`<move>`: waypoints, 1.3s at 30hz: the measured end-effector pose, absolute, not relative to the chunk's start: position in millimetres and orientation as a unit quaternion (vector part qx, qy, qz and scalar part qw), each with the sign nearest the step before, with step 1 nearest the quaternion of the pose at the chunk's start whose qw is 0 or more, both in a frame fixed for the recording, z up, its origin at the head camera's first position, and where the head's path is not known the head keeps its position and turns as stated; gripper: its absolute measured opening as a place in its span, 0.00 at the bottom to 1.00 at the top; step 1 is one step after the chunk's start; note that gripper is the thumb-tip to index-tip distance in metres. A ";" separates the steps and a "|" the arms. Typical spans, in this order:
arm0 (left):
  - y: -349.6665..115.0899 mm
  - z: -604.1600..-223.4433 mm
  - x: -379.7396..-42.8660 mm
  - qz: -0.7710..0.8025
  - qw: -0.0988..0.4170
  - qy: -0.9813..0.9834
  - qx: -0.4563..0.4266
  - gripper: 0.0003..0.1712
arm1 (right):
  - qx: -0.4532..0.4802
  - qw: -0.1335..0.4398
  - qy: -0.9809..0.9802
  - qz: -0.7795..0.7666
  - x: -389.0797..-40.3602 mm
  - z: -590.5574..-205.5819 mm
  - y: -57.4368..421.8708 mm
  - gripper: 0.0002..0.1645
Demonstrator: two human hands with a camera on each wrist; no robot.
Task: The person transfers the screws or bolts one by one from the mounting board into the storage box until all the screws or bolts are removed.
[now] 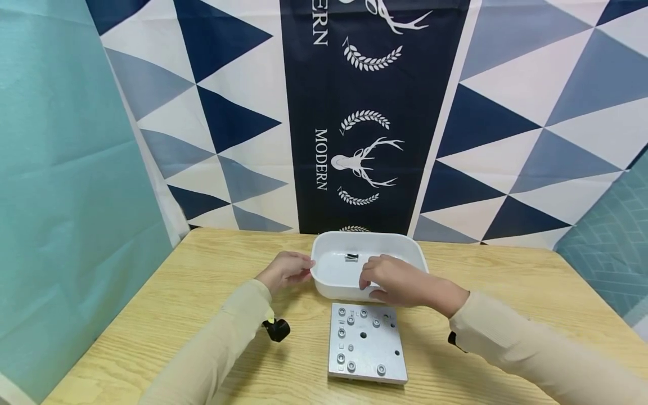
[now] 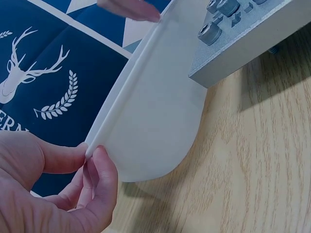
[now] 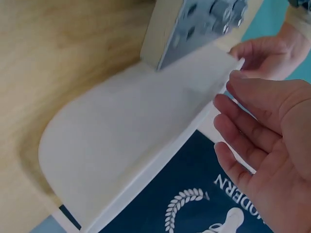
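Note:
A white plastic tub (image 1: 336, 291) stands toward the back of the wooden table. My left hand (image 1: 289, 267) pinches its left rim between thumb and fingers; the left wrist view shows this grip on the rim (image 2: 109, 114) up close. Over the front side of the tub hovers my right hand (image 1: 392, 277), fingers bent loosely and nothing visible between them in the right wrist view. Inside the tub lie a few small dark and metallic pieces (image 1: 351, 257), too small to make out. Directly in front of the tub sits a silver metal block (image 1: 372, 351) with several socket-head screws and some bare holes.
The wooden table (image 1: 202, 298) reaches back to a patterned cloth (image 1: 243, 112) hanging behind the tub. A teal cloth (image 1: 76, 169) hangs at the left. Small black devices (image 1: 277, 329) sit at both wrists.

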State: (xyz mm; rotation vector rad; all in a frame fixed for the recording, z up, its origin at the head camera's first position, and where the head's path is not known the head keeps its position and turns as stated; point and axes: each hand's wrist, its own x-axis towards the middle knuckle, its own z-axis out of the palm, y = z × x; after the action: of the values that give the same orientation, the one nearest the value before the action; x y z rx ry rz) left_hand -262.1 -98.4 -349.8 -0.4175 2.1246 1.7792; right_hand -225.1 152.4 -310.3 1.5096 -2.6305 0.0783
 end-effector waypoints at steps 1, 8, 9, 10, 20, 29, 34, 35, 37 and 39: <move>-98.6 -349.8 -262.4 0.626 0.168 0.748 -0.146 0.15 | 0.498 0.056 -0.865 0.026 -223.4 -310.9 152.0 0.12; -99.3 -350.0 -262.2 0.626 0.168 0.747 -0.145 0.15 | 0.509 0.063 -0.858 0.034 -214.5 -314.1 149.4 0.12; -99.1 -350.0 -261.8 0.626 0.170 0.747 -0.145 0.15 | 0.511 0.063 -0.856 0.035 -213.3 -315.2 149.2 0.11; -99.1 -350.4 -261.3 0.626 0.171 0.747 -0.146 0.16 | 0.513 0.063 -0.855 0.036 -212.1 -316.7 148.8 0.10; -98.8 -351.0 -262.0 0.629 0.168 0.745 -0.148 0.15 | 0.520 0.046 -0.852 0.039 -201.4 -328.9 144.8 0.09; -99.2 -350.0 -262.8 0.628 0.170 0.745 -0.148 0.15 | 0.525 0.061 -0.848 0.046 -203.1 -337.9 144.0 0.10; -98.9 -350.2 -262.4 0.630 0.172 0.743 -0.146 0.15 | 0.517 0.064 -0.852 0.056 -202.6 -339.0 144.8 0.10; -98.9 -350.3 -262.5 0.631 0.172 0.743 -0.145 0.15 | 0.517 0.065 -0.852 0.058 -202.3 -339.2 144.8 0.10; -99.0 -351.0 -262.8 0.633 0.171 0.741 -0.145 0.15 | 0.516 0.067 -0.852 0.061 -201.9 -339.6 144.8 0.10; -98.8 -351.8 -262.9 0.635 0.170 0.740 -0.143 0.14 | 0.516 0.070 -0.851 0.062 -201.7 -339.9 145.0 0.10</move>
State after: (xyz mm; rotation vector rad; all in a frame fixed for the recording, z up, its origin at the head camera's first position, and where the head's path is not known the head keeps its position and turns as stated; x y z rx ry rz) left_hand -262.9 -98.8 -351.8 -0.4067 2.1028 1.8036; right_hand -201.7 145.0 -339.9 1.5543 -2.5621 0.1862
